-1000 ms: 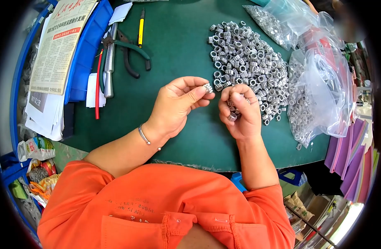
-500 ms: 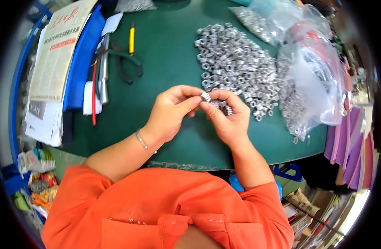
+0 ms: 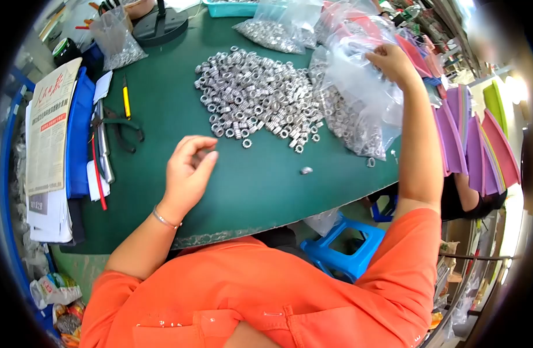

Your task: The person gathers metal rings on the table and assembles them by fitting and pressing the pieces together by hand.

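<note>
1. While I reach across the green table, its surface supports both the metal rings and their bagging. Good practice is to keep my forearm raised, so that the sleeve sweeps nothing along.
2. The clear plastic bag, on my right, contains more rings and sags beside the pile. Its film is best handled lightly near the top, one layer at a time, since a hard tug could tip it.
3. The pile of metal rings, the work's main material, lies loose at the table's middle, ahead of my left hand. I do well to pass above it.
4. My right hand is at the bag's upper film, fingers bent and thumb close to them; whether film or a ring is pinched there, I cannot tell. My left hand hangs half open near the pile's near side, thumb and fingers slightly apart, with nothing visible in it.
5. A small metal piece lies alone between the pile and the table's near edge, where a sleeve could catch it.
6. Hidden or cut off, by size: the blue stool lies partly behind my sleeve; crumpled film obscures the bag's mouth; curled fingers hide my left palm; and blur leaves the small piece uncertain, perhaps a ring or several together.
</note>
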The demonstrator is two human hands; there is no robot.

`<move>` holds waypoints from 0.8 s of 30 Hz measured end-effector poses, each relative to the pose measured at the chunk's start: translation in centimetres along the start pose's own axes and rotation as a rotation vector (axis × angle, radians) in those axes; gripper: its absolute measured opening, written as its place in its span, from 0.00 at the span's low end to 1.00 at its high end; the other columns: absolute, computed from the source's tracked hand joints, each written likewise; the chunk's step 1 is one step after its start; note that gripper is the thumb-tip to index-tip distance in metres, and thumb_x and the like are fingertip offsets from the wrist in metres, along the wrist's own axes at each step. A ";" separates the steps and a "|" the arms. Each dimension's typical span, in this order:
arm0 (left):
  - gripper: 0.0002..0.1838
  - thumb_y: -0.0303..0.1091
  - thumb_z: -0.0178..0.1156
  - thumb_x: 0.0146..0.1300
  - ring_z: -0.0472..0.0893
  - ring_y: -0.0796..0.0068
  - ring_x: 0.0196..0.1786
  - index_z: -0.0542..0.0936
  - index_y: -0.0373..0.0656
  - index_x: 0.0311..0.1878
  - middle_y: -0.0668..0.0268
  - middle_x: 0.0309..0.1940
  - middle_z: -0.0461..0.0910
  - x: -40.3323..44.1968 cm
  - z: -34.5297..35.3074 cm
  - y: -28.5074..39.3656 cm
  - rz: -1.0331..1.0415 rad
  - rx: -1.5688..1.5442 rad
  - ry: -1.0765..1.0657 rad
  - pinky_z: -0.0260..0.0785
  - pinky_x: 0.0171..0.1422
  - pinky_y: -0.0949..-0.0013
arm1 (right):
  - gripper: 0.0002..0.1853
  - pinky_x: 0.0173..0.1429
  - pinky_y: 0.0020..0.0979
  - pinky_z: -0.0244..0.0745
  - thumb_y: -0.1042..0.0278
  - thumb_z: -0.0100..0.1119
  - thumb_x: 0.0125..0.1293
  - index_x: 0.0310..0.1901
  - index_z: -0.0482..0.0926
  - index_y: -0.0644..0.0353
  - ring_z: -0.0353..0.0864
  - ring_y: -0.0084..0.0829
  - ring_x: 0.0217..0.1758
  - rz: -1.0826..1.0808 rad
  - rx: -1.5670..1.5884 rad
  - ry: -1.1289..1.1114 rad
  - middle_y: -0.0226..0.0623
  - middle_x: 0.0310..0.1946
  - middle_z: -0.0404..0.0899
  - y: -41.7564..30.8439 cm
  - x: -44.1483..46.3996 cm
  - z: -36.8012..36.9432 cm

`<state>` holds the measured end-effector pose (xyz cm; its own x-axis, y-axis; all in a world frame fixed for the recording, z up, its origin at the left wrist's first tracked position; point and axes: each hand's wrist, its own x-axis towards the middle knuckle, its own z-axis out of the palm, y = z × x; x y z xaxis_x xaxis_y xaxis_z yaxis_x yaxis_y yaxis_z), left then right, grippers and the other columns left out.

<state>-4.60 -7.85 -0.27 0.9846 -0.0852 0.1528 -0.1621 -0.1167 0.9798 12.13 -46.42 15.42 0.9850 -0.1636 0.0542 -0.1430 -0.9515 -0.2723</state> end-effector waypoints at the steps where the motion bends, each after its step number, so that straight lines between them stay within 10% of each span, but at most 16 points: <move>1: 0.19 0.31 0.64 0.56 0.73 0.74 0.47 0.74 0.40 0.51 0.60 0.48 0.72 0.3 0.1 0.3 0.044 0.226 -0.068 0.67 0.51 0.74 | 0.17 0.46 0.32 0.74 0.56 0.62 0.55 0.36 0.79 0.65 0.80 0.40 0.36 -0.354 -0.202 0.309 0.47 0.36 0.81 1.3 0.0 1.3; 3: 0.36 0.41 0.70 0.47 0.63 0.55 0.64 0.68 0.44 0.60 0.52 0.62 0.60 0.8 0.5 0.4 0.328 0.619 -0.147 0.59 0.64 0.60 | 0.14 0.43 0.32 0.74 0.62 0.61 0.57 0.38 0.79 0.65 0.80 0.40 0.36 -0.514 -0.144 0.625 0.45 0.38 0.80 0.7 -1.6 1.2; 7: 0.57 0.58 0.74 0.33 0.40 0.37 0.72 0.58 0.53 0.69 0.47 0.71 0.41 4.2 2.4 -0.6 0.392 0.839 -0.263 0.42 0.68 0.36 | 0.08 0.38 0.36 0.73 0.73 0.61 0.56 0.38 0.77 0.64 0.77 0.42 0.31 -0.720 0.138 0.583 0.43 0.30 0.78 -5.4 -12.7 4.9; 11: 0.52 0.66 0.69 0.33 0.42 0.37 0.71 0.63 0.61 0.66 0.49 0.71 0.40 8.1 4.5 -2.3 0.431 1.078 -0.263 0.41 0.63 0.26 | 0.11 0.32 0.35 0.68 0.70 0.64 0.55 0.33 0.72 0.64 0.72 0.39 0.27 -0.553 0.093 0.442 0.39 0.26 0.71 -1.5 -20.0 13.7; 17: 0.37 0.57 0.69 0.44 0.56 0.46 0.65 0.70 0.57 0.58 0.55 0.64 0.55 8.0 5.5 -2.8 0.575 0.998 -0.114 0.49 0.62 0.38 | 0.05 0.32 0.29 0.67 0.75 0.58 0.60 0.32 0.71 0.63 0.69 0.33 0.26 -0.096 0.660 0.240 0.38 0.28 0.69 -0.6 -20.3 16.9; 19: 0.31 0.48 0.69 0.46 0.61 0.53 0.63 0.72 0.54 0.55 0.59 0.61 0.60 7.2 4.7 -1.6 0.536 0.967 -0.234 0.54 0.62 0.52 | 0.05 0.35 0.29 0.67 0.75 0.59 0.59 0.34 0.72 0.63 0.71 0.34 0.30 -0.303 0.711 0.280 0.39 0.32 0.70 -1.4 -19.8 16.8; 24: 0.25 0.41 0.67 0.46 0.66 0.59 0.54 0.74 0.51 0.50 0.63 0.50 0.67 5.7 2.2 -1.0 0.537 0.949 -0.259 0.58 0.56 0.57 | 0.23 0.46 0.40 0.68 0.60 0.66 0.54 0.46 0.72 0.64 0.72 0.46 0.44 -0.256 0.303 0.079 0.45 0.39 0.71 -2.5 -20.2 15.9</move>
<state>1.04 -10.44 -0.70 0.7463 -0.5416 0.3869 -0.6550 -0.7009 0.2824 -5.86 -36.57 -0.25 0.9731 0.0381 0.2272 0.1523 -0.8462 -0.5107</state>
